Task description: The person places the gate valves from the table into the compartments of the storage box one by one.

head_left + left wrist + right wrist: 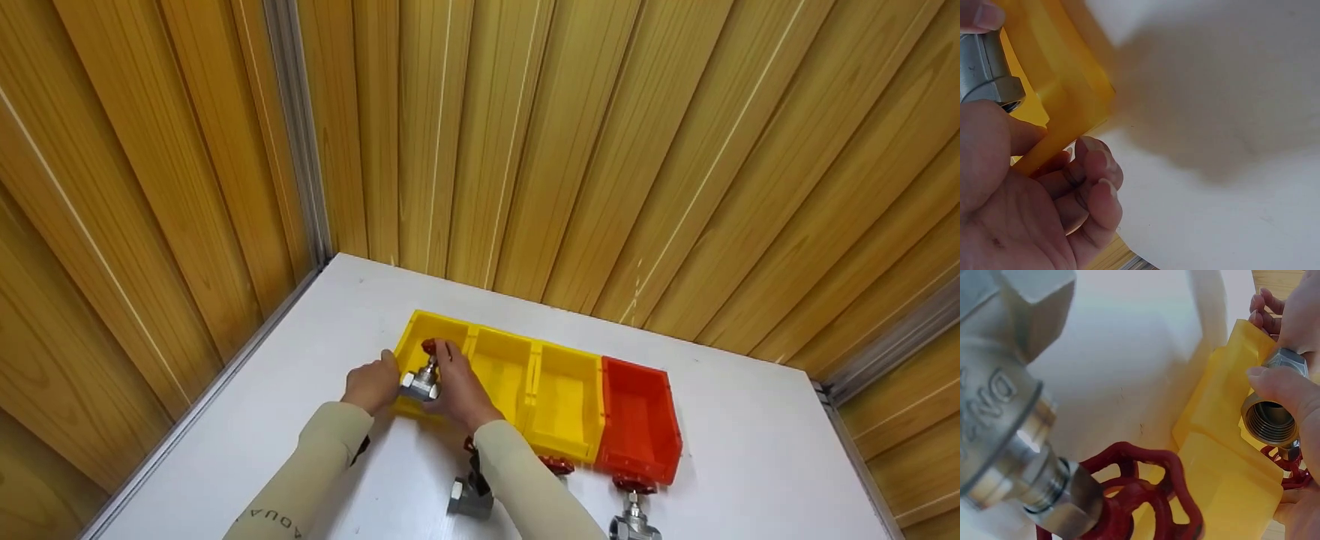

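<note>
Between the two sets of fingers: a metal valve (420, 385) with a red handwheel (429, 346). It is gripped by the right hand (460, 390), thumb laid along the body, fingers curled round toward the handwheel. The valve is held at the mouth of the end yellow bin (442, 318); whether the bin's floor is touched cannot be told.

Just beside the valve, the bin's side wall is pinched by the left hand (373, 384), thumb inside, bent fingers outside. The bin appears to be steadied this way.

Right of the right fingers, two more yellow bins are noted, a nearer one (501, 358) and a farther one (568, 390).

Behind the right fingers, toward the wearer, three loose valves are counted: one (470, 499) beside the right forearm, one partly hidden by it, only its handwheel (557, 466) plainly seen, and one (634, 519) farther right. None is touched by the fingers.

Farthest right of the fingers: a red bin (636, 405). Beyond the fingertips: white tabletop (367, 292), then wood-patterned panels (487, 150).

Progress, as judged: one valve is placed at a bin but not yet released; three are left outside the bins.
</note>
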Demonstrator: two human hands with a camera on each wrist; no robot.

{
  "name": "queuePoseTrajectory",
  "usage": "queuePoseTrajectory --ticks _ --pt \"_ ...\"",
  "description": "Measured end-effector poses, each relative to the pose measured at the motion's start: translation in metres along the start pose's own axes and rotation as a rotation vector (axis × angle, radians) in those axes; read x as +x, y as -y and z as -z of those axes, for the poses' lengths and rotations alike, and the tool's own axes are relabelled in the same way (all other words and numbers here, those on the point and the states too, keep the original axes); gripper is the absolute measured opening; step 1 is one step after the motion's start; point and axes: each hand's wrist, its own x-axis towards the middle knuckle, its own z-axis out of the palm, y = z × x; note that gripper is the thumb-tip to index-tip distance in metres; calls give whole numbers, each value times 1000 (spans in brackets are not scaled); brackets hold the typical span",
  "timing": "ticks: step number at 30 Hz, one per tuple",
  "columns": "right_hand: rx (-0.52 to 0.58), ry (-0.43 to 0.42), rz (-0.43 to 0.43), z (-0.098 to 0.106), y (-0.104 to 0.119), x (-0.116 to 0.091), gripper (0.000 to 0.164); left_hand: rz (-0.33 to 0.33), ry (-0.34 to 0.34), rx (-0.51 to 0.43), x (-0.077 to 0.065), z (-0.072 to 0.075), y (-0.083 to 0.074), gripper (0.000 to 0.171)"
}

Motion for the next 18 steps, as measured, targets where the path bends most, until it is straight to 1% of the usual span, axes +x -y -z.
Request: queuePoseTrajectory --ticks 6,10,16,18 --pt "38 45 -76 2 2 4 104 6 5 -9 -1 0 1 18" --pt "34 53 -87 2 1 7 105 8 14 -20 -2 2 1 19" --pt "40 34 -81 2 -2 10 106 13 28 -21 0 1 1 23" --pt "42 29 -83 2 -3 11 106 14 27 -21 -1 1 1 22"
